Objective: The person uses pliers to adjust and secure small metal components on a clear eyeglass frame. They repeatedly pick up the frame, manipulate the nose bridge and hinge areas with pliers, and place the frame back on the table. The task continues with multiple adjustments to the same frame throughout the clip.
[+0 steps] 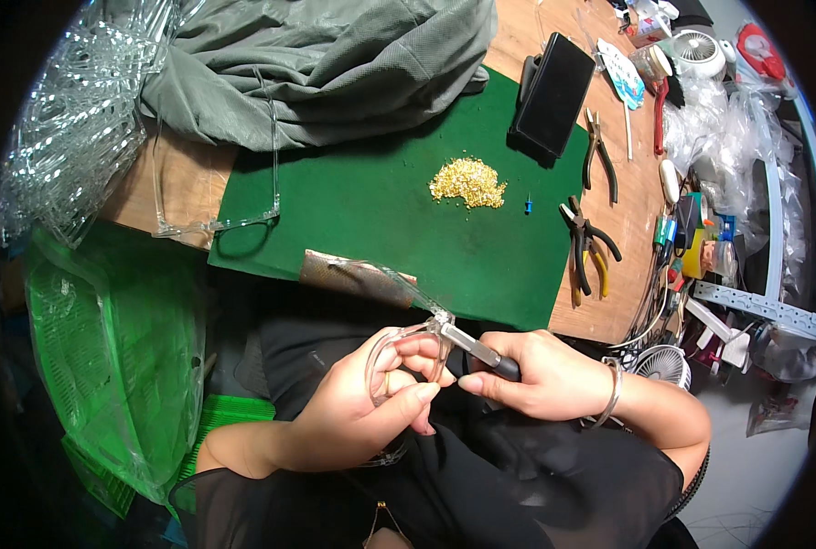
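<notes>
Above my lap, my left hand [371,393] curls around the rim of a clear plastic eyeglass frame [373,368]. One temple of the frame reaches away toward a brownish rolled piece [358,277] at the mat's near edge. In my right hand [541,375] is a hand tool [470,348] with a flat silver metal head and a black grip. Its metal end touches the frame's hinge corner. The right fingers partly cover the grip, so its exact kind is unclear. On the green mat [353,201] beyond lies a heap of tiny gold-coloured metal pieces [467,183].
Two pairs of pliers [598,160] [589,242] and a blue pin-like piece [529,205] lie right of the heap. A black phone-like device [552,99] stands behind. Another clear frame [216,224], grey cloth [316,73] and piled clear frames [79,128] are at left, above a green basket [120,357].
</notes>
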`<state>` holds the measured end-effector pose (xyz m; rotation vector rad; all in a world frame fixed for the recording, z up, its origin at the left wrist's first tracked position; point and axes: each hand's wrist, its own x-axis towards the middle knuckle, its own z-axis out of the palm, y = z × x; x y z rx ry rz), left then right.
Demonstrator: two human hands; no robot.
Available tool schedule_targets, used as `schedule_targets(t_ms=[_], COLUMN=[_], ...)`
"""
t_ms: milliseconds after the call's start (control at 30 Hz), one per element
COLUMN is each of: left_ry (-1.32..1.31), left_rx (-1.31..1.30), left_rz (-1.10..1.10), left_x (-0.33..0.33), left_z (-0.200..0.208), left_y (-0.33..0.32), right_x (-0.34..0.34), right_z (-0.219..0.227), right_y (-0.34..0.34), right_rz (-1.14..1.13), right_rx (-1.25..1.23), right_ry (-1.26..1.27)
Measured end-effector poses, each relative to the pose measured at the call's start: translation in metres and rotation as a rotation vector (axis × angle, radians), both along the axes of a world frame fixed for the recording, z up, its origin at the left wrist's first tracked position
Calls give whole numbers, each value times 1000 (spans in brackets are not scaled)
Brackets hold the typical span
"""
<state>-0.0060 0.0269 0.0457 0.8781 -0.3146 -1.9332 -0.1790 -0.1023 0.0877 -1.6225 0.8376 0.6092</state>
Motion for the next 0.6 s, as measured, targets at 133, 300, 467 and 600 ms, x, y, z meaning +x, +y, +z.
schedule_targets(t_ms=[133, 300, 467, 600], left_ry=[69, 53, -122, -438], left_rx=[-3, 10, -121, -228], left_rz=[-62, -30, 42, -27], left_x=[10, 10, 1, 3], left_z=[2, 9, 0, 1], left_y=[0, -2, 10, 10], right_x=[-10, -7, -4, -5], right_z=[-8, -6, -9, -17], right_y=[-6, -6, 0, -7], right_rz=[-14, 2, 95, 222], right_rx=[252, 255, -212, -555], right_ry=[-138, -148, -312, -475])
